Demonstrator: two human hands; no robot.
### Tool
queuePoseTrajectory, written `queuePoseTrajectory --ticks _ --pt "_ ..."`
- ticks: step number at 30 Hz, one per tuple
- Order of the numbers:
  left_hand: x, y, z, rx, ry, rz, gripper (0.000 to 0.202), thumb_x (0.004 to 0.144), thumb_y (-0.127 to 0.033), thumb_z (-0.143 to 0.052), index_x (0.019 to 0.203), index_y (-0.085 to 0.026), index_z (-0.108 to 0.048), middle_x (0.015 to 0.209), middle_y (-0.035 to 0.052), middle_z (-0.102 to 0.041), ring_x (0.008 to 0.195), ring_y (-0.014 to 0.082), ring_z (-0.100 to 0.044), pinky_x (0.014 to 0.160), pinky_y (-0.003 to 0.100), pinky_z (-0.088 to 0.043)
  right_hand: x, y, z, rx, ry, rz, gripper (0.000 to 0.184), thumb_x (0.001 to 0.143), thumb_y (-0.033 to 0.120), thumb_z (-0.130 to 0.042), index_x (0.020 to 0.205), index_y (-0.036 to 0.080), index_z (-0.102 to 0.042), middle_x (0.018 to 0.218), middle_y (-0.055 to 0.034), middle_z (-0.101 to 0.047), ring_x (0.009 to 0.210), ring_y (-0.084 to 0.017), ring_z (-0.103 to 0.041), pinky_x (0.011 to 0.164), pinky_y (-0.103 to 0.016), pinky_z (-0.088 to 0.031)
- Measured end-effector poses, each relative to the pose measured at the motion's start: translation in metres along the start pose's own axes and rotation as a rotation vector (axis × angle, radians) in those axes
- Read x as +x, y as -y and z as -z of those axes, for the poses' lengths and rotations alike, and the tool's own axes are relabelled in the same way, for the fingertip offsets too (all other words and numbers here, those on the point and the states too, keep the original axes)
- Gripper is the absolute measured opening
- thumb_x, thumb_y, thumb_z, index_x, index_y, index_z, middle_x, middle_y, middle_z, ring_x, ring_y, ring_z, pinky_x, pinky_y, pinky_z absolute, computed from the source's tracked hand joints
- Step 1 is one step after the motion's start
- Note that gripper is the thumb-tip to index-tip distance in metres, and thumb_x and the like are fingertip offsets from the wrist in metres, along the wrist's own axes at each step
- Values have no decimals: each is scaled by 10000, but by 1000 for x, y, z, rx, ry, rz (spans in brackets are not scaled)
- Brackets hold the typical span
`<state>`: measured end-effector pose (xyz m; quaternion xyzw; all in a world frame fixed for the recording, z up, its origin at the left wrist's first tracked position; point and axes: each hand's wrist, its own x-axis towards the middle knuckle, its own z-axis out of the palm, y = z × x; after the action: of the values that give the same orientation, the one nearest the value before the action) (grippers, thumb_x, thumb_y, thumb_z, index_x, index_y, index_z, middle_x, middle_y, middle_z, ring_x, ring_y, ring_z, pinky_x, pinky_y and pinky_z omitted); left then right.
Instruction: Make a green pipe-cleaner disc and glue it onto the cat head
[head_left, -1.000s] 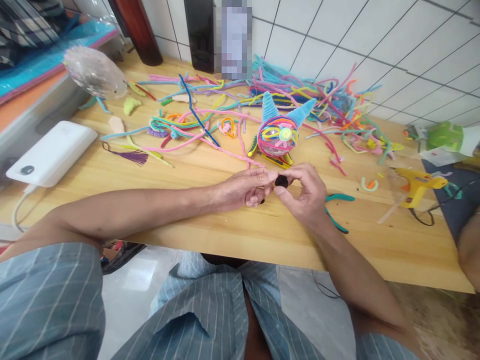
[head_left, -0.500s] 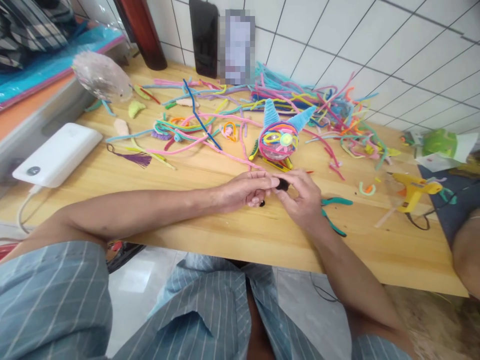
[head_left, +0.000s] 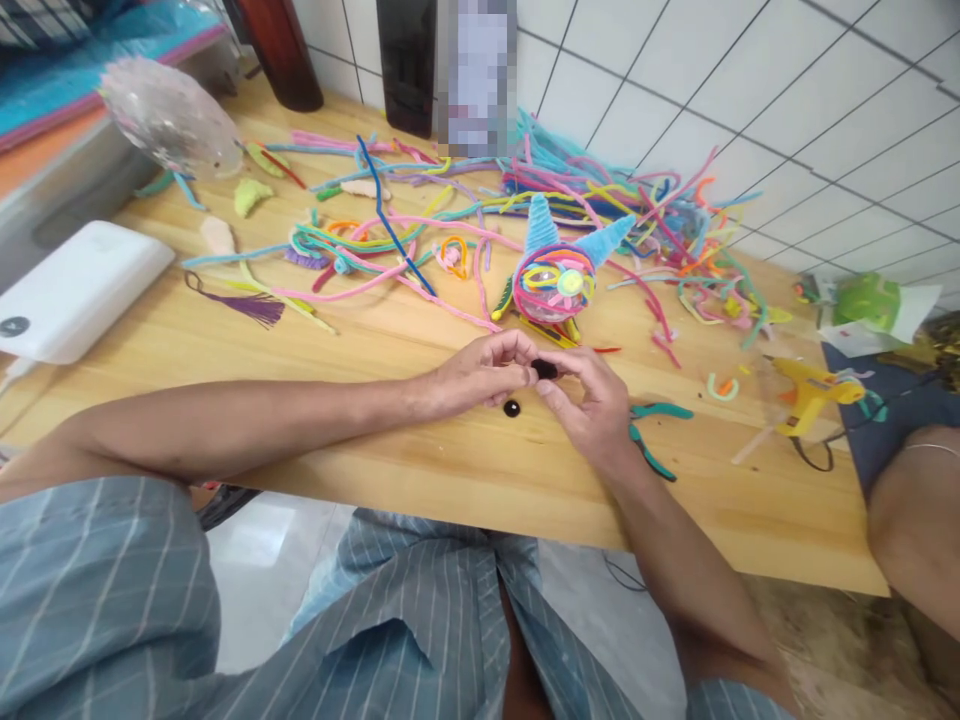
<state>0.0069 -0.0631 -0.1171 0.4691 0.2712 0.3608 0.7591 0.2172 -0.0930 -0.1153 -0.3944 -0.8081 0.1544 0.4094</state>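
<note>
Between both hands is a small black fuzzy piece [head_left: 544,369], pinched at its ends by fingers and thumbs. My left hand [head_left: 484,375] is closed on its left side, and my right hand [head_left: 592,400] grips it from the right. Its exact shape is partly hidden by the fingertips. On the wood just below my left fingers lies a shiny round black bead [head_left: 511,408]. Beyond the hands stands a colourful figure [head_left: 556,280] wound with pipe cleaners, with two light-blue pointed ears [head_left: 541,228]. Teal-handled pliers [head_left: 660,411] rest beside my right wrist.
Many loose pipe cleaners [head_left: 390,262] spread across the back of the wooden table [head_left: 420,460]. A yellow glue gun [head_left: 814,395] lies at the right, near another person's arm [head_left: 911,510]. A white power bank [head_left: 86,290] is at the left. Two phones lean on the tiled wall.
The view has shifted slightly, and both hands stay together on the black fuzzy piece. The black bead below my left fingers now shows fully; before, it was partly covered.
</note>
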Motion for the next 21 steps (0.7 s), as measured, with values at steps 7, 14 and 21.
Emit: queuePoseTrajectory --ticks 7,14,21 --pt "3 2 0 -61 17 58 188 837 -246 -751 929 -186 -598 647 -76 -626 409 60 -497 424 194 -377 -7 -9 -3 79 -102 -19 270 983 216 -763 1221 342 -784 1083 -34 -817 936 -220 -760 849 -416 -635" --pt "4 0 -3 -151 -50 137 171 860 -262 -744 819 -168 -608 696 -17 -691 416 46 -477 406 181 -349 -9 -8 -1 254 -163 -145 184 980 234 -751 1139 322 -779 1006 -15 -773 881 -196 -723 820 -373 -593" --pt "4 0 -1 -30 -80 30 204 872 -286 -774 837 -176 -605 716 -42 -674 432 34 -464 421 189 -335 -2 0 1 359 -176 -172 142 962 297 -753 1104 301 -750 1103 -48 -754 921 -207 -729 827 -390 -608"
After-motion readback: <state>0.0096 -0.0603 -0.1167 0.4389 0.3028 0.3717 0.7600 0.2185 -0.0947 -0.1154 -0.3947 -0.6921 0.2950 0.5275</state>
